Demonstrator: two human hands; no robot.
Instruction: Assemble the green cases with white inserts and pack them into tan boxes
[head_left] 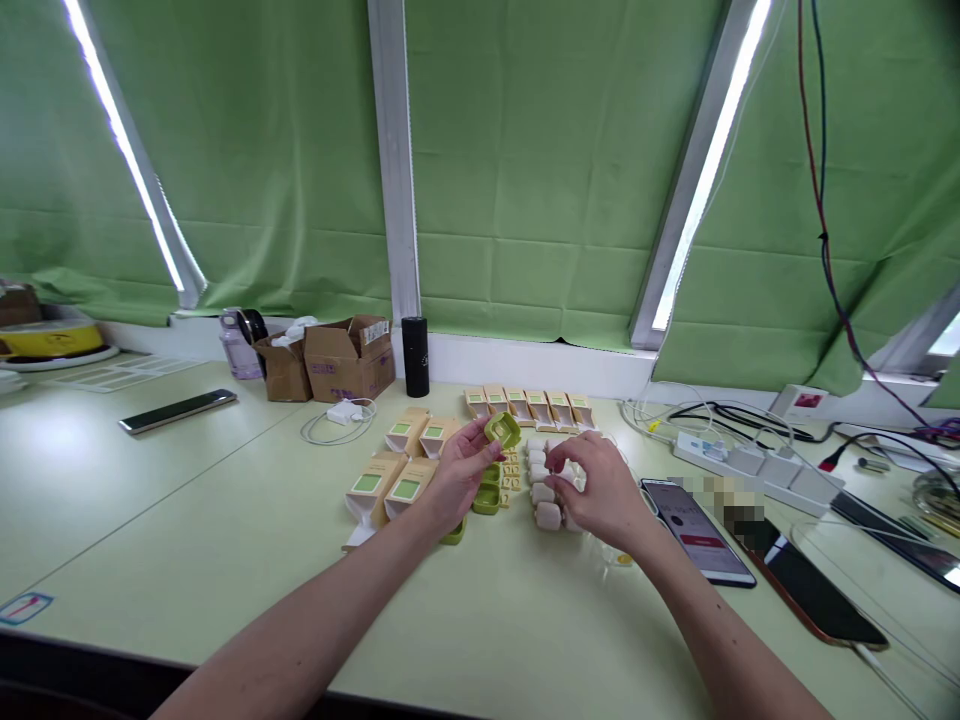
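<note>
My left hand (463, 470) is closed on a small olive-green square case (502, 430), lifted above the table with its hollow facing up. More green cases (487, 498) lie in a column under that hand. Beside them are rows of small yellow pieces (511, 472). My right hand (596, 485) is over rows of small white rounded blocks (548, 516), its thumb and forefinger curled but apart around some of them. The hand hides part of these rows.
Kraft boxes with green labels (406, 489) stand left of my hands, and a row of similar boxes (529, 408) stands behind. Phones (701, 530) and a power strip (757, 470) with cables lie at right. Cardboard cartons (349, 360) and a black bottle (415, 357) are behind.
</note>
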